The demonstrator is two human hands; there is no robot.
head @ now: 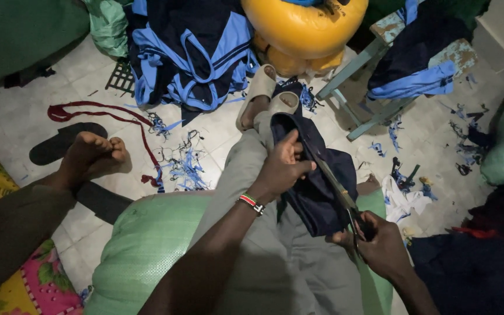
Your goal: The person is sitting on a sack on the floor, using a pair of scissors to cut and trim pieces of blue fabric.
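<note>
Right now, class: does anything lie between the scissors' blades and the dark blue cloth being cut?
Nothing visible does. The right hand holds the scissors, whose blades lie directly against the dark blue cloth. The left hand grips the cloth beside the blades, not across them.

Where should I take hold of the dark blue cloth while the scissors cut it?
Hold the dark blue cloth at its upper folded edge, coming from the left, where the left hand pinches it now. The scissors run along its right side from the right hand, so that keeps fingers off the blades.
</note>
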